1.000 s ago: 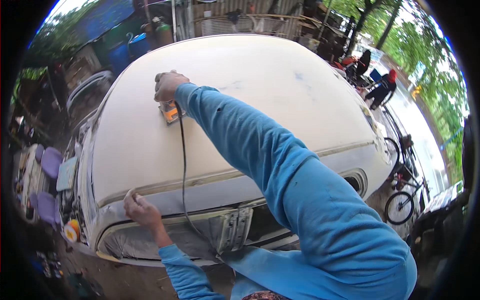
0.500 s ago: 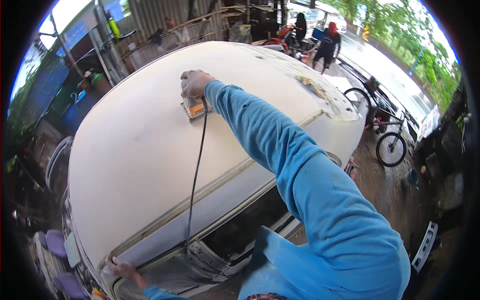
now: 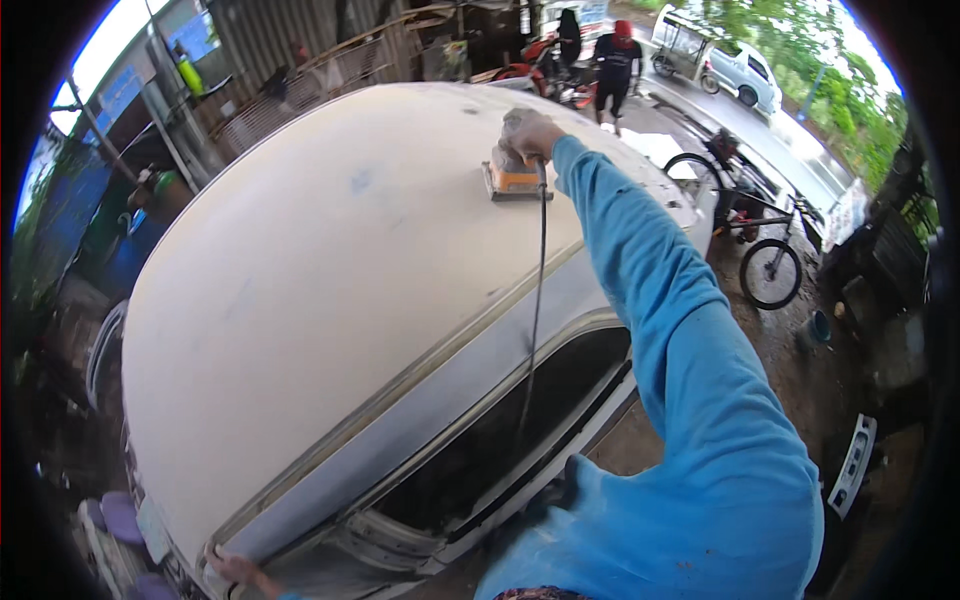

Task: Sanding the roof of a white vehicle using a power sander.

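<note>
My right hand (image 3: 531,133) is closed over the top of an orange electric sander (image 3: 516,182), whose flat pad lies on the car's pale, dusty roof (image 3: 330,270). From the sander a dark power cord (image 3: 541,260) hangs across the roof edge and down past the side window opening (image 3: 470,450). At the lower left, my left hand (image 3: 235,568) has its fingers curled over the roof's edge near the corner; part of that hand is small and hard to make out. Faint bluish and grey patches mark the roof surface.
Beyond the car stands a person in dark clothes and a red head covering (image 3: 615,70), near a red motorcycle (image 3: 545,75). A bicycle (image 3: 770,270) and a bucket (image 3: 815,330) are on the right. Purple seats (image 3: 122,517) sit lower left. A silver van (image 3: 745,75) is on the road.
My right hand has moved the sander rightward and slightly farther across the roof, with the cord trailing. My left hand stays at the roof edge. The person behind has shifted, and a van has appeared.
</note>
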A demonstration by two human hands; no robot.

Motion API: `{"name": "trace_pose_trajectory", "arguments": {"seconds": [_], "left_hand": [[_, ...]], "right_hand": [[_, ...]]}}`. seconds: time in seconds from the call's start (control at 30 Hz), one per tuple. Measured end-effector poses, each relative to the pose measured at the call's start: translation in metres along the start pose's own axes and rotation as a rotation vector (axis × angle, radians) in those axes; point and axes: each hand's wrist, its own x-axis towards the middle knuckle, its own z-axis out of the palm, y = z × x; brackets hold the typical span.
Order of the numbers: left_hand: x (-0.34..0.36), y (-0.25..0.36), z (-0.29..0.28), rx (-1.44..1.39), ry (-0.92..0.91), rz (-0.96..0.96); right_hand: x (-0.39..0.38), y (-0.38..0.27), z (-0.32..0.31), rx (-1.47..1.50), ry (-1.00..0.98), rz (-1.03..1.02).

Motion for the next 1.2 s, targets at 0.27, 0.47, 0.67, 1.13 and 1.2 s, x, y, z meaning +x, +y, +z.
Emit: {"name": "trace_pose_trajectory", "arguments": {"seconds": [0.27, 0.47, 0.67, 1.13, 1.2], "left_hand": [[0.006, 0.015, 0.007, 0.070, 0.025, 0.064], [0.009, -0.011, 0.011, 0.205, 0.038, 0.119], [0.004, -0.027, 0.030, 0.004, 0.108, 0.008], [-0.020, 0.104, -0.023, -0.119, 0.115, -0.061], [-0.022, 0.110, -0.026, -0.125, 0.113, -0.070]], "right_hand": [[-0.095, 0.060, -0.009, 0.250, 0.139, 0.578], [-0.091, 0.054, 0.002, 0.015, 0.096, 0.242], [-0.076, -0.085, -0.024, 0.256, 0.078, 0.288], [-0.039, -0.436, -0.016, 0.502, -0.050, -0.122], [-0.039, -0.484, -0.012, 0.516, -0.082, -0.156]]}}
